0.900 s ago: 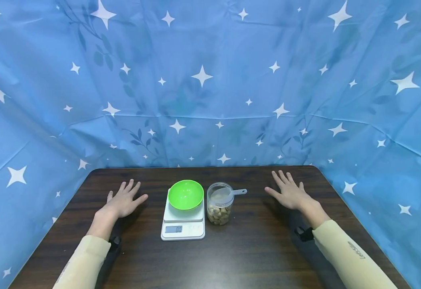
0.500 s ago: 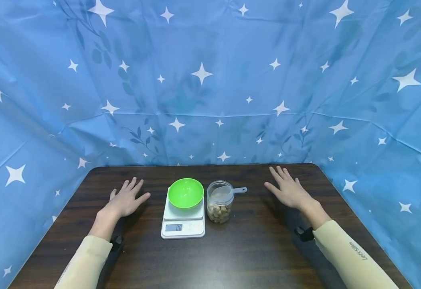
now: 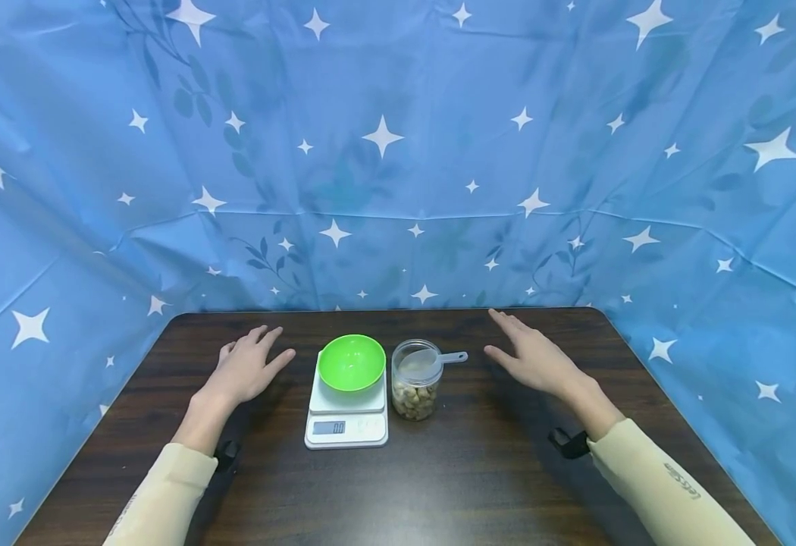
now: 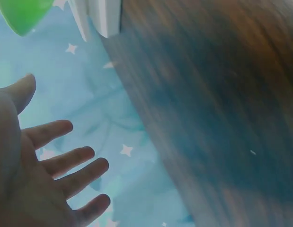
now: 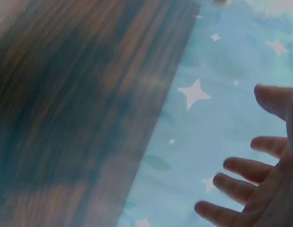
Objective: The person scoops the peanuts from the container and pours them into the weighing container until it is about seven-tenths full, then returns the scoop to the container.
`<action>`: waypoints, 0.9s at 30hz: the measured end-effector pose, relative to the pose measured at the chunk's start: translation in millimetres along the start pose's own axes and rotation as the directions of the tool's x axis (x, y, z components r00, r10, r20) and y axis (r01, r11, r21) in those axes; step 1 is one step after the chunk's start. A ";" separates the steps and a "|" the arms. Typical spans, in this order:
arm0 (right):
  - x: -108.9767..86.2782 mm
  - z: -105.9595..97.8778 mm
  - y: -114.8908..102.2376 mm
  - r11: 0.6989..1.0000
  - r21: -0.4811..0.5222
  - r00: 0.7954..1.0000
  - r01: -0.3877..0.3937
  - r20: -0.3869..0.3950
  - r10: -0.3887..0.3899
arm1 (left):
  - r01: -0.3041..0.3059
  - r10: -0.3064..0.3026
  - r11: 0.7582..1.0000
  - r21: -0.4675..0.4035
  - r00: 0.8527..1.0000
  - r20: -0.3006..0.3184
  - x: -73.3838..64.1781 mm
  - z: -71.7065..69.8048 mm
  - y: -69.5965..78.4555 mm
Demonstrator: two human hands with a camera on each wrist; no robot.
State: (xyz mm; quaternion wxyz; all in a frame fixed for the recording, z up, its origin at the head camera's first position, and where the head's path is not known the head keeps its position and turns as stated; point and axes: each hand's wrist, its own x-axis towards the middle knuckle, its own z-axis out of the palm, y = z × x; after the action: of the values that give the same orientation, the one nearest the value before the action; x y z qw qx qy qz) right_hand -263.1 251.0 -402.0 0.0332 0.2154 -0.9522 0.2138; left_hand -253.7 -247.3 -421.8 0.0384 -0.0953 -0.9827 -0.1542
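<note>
A bright green bowl (image 3: 352, 363) sits on a white kitchen scale (image 3: 346, 429) whose display reads 0.0. Right beside the scale stands a clear jar (image 3: 415, 394) with pale nuts, perhaps cashews, in its lower part. A translucent scoop (image 3: 432, 364) lies over the jar's mouth, its handle pointing right. Left of the scale, my left hand (image 3: 246, 369) is held above the table with fingers apart and nothing in it. My right hand (image 3: 537, 359), also holding nothing, hovers to the right of the jar, thumb toward it. The left wrist view catches part of the bowl (image 4: 28, 14) and scale.
The dark wood-grain table (image 3: 432, 485) has rounded far corners. Behind and at both sides hangs a blue curtain (image 3: 398, 182) with white stars, meeting the table's far edge. A black strap (image 3: 568, 443) is on the right wrist.
Both hands have moved inward, the left one toward the scale and the right one toward the jar. Bowl, scale, jar and scoop keep their places.
</note>
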 end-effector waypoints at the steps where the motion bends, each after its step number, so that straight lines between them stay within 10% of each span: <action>1: -0.1 -0.5 -3.4 1.000 0.008 1.000 0.028 0.001 -0.028 | -0.009 0.009 1.000 0.004 1.000 -0.016 -0.1 -0.6 3.0; 7: -1.5 -0.2 -20.7 0.975 0.168 0.987 0.144 0.042 -0.153 | -0.067 0.066 0.998 -0.001 0.990 -0.127 1.2 -4.3 24.8; 14: -1.6 8.7 -35.9 0.877 0.453 0.979 0.159 0.045 -0.200 | -0.133 0.120 0.990 -0.046 0.969 -0.216 4.2 -2.3 53.6; 27: 3.7 35.5 -54.4 0.745 0.632 0.972 0.214 -0.064 -0.226 | -0.275 0.230 0.942 -0.192 0.946 -0.227 4.2 7.2 104.4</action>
State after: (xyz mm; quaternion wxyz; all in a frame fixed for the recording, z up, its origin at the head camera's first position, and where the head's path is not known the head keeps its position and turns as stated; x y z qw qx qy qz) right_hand -242.3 190.2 -412.3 -0.0245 0.3264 -0.7922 0.5151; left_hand -237.3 -146.8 -397.4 0.1466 -0.2087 -0.9299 -0.2650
